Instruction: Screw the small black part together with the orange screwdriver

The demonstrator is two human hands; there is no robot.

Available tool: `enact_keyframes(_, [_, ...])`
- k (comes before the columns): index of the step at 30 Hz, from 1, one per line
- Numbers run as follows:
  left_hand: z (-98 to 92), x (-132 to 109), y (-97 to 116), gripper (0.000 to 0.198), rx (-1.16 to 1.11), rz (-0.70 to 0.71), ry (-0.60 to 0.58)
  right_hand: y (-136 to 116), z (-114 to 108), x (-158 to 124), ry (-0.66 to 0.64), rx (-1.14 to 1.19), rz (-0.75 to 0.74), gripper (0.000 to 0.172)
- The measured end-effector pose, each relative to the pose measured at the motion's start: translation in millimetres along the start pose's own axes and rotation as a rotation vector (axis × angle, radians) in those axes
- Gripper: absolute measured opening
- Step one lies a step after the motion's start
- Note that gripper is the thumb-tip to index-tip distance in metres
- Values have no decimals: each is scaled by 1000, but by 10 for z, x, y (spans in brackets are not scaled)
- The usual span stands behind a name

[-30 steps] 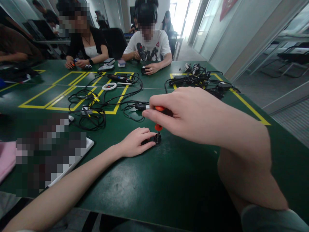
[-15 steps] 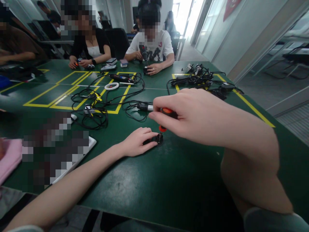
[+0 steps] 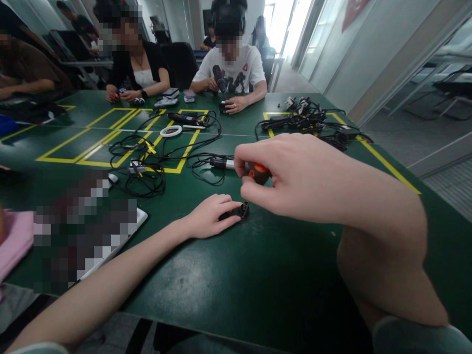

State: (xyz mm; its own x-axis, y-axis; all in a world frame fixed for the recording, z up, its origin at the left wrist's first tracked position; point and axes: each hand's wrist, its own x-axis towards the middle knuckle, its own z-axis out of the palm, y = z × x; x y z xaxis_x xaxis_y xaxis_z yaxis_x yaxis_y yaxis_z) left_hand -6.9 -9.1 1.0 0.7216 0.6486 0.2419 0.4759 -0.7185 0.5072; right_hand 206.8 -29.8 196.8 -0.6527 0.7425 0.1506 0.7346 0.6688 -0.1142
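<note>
Head view: right grip (image 3: 298, 179) clamped on bulbous orange-black screwdriver (image 3: 261, 173); left grip (image 3: 209, 217) pinches small round black part (image 3: 244, 211) on smooth, glossy green table (image 3: 206, 290). Orange collar, visible half a second ago, now covered by thumb.

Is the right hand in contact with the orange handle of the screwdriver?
Touching: the head view shows the right hand curled around the orange handle.

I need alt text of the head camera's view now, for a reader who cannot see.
The wearer's right hand grips an orange-and-black screwdriver at a small black part, held by the left hand on a green table. Beyond lie tangled black cables; opposite, a person in a white shirt holds a drill.
</note>
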Motion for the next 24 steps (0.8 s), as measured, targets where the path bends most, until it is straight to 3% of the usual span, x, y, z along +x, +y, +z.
enact_keyframes(6, [-12, 5, 9, 35, 4, 2, -8, -16, 11, 23, -4, -32, 36, 43])
enact_keyframes(13, [-9, 2, 9, 36, 6, 1, -9, 6, -3, -2, 4, -7, 5, 20])
enact_keyframes(19, [-16, 4, 6, 34, 12, 5, -7, -33, -10, 17, -10, -56, 61, 41])
enact_keyframes(24, [-11, 3, 7, 35, -3, -3, -15, 4, -2, -2, 1, -32, 24, 21])
